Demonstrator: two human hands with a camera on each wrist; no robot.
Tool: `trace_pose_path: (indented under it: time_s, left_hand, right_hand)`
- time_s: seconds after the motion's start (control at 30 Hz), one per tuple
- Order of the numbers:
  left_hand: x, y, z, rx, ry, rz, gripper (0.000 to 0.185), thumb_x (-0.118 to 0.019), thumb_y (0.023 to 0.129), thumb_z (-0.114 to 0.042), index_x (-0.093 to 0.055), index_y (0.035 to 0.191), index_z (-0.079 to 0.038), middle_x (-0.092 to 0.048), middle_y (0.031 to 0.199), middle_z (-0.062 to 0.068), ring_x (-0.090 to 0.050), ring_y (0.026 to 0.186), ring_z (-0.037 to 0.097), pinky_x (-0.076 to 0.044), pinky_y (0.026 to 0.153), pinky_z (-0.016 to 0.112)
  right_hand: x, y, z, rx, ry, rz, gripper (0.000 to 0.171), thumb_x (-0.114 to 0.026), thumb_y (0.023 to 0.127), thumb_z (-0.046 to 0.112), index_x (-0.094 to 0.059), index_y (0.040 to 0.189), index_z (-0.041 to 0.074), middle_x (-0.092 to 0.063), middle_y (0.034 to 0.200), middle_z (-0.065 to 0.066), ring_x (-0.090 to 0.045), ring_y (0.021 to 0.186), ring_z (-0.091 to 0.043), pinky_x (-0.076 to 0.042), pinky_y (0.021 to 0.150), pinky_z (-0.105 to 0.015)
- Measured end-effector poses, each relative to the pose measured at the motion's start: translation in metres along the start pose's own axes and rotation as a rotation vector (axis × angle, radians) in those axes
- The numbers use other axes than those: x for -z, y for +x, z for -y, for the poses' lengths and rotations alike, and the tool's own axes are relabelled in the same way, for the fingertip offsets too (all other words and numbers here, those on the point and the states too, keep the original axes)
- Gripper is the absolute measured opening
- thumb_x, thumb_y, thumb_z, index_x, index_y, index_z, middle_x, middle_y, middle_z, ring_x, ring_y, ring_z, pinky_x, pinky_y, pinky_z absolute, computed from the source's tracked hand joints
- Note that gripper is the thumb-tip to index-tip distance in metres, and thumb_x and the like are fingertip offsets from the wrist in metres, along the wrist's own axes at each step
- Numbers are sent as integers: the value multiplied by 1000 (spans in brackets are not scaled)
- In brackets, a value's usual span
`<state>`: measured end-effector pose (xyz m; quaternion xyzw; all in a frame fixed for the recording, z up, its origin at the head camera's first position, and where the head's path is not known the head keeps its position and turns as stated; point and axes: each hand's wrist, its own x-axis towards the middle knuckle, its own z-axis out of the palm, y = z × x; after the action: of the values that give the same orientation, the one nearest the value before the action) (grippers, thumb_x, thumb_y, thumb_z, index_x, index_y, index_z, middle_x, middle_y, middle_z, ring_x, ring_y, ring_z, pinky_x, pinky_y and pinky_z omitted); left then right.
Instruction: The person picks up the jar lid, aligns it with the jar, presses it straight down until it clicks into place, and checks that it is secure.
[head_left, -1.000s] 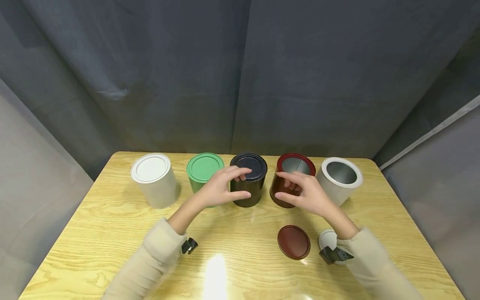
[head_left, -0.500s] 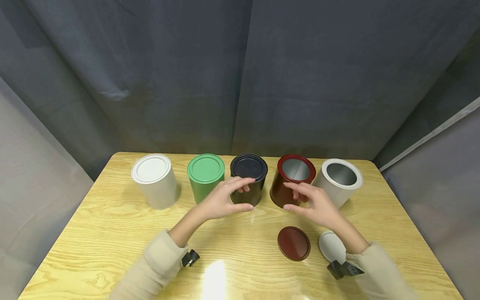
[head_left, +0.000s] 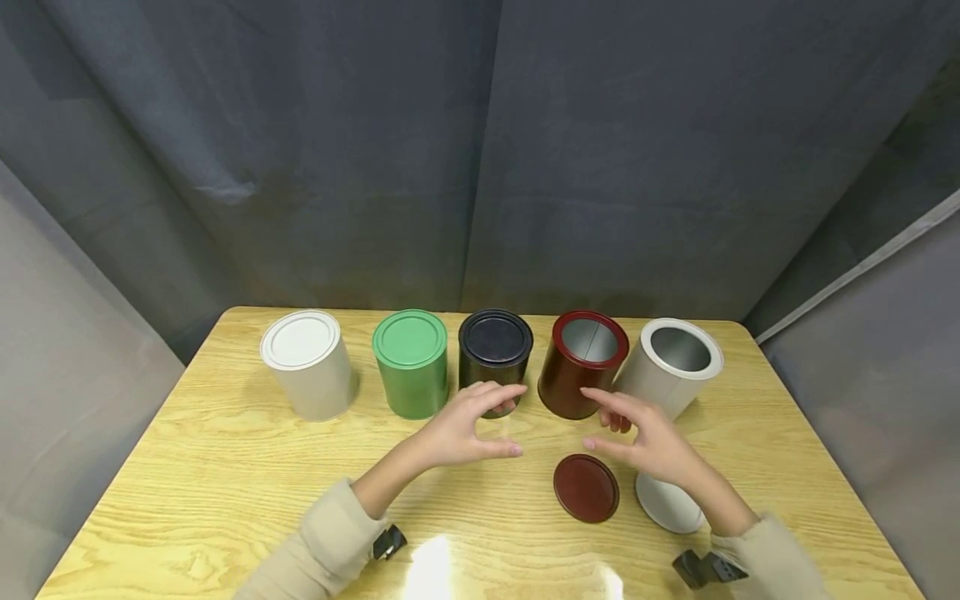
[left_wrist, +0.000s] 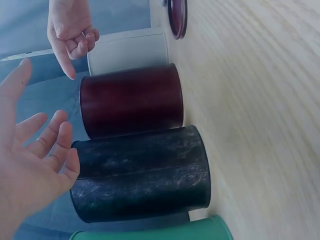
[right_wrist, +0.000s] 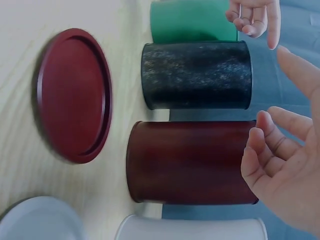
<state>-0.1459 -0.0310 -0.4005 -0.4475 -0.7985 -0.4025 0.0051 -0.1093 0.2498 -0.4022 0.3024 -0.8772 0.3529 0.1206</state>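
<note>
Two hands hover low over the wooden bench [head_left: 225,467] in the lower middle of the head view, and neither one's holding anything. Left hand [head_left: 459,427] has its fingers [left_wrist: 50,142] spread and relaxed, just in front of the black can [head_left: 494,357], not touching it as far as I can tell. Right hand [head_left: 651,433] is the same deal, fingers [right_wrist: 262,150] loosely released, floating in front of the dark red can [head_left: 581,363], which is open with its shiny inside showing. Right below that hand, a dark red lid [head_left: 586,487] lies flat on the bench, and a white lid [head_left: 667,504] sits just beside it to the right, partly hidden by the wrist. Further back, all the cans stand in a row across the middle of the frame: white can [head_left: 307,361] with its lid on at the left, then green can [head_left: 411,360] lidded, black one lidded, red one open, and an open white can [head_left: 671,363] at the right. Grey curtain [head_left: 480,150] fills the top half behind them.
</note>
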Motion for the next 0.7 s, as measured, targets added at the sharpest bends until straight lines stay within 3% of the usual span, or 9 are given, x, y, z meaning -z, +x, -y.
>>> trace_pose_path:
  time_s: [0.43,0.7]
  left_hand:
    - [-18,3,1,-2,41,64,68,-76,73,-28,-47,130,-6,-57,102,2,-51,96,19,-39,84,30]
    - [-36,6,4,75,98,148,76,-75,73,-37,-41,137,-13,-53,114,1,-45,106,15,-36,90,35]
  right_hand:
    - [-7,-21,-16,29,31,-15,60,-81,64,11,-58,119,7,-48,80,11,-47,67,-12,-41,56,-25]
    - [-10,-37,-27,-40,5,34,66,-84,60,16,-57,119,5,-48,86,10,-44,75,-5,-40,59,-23]
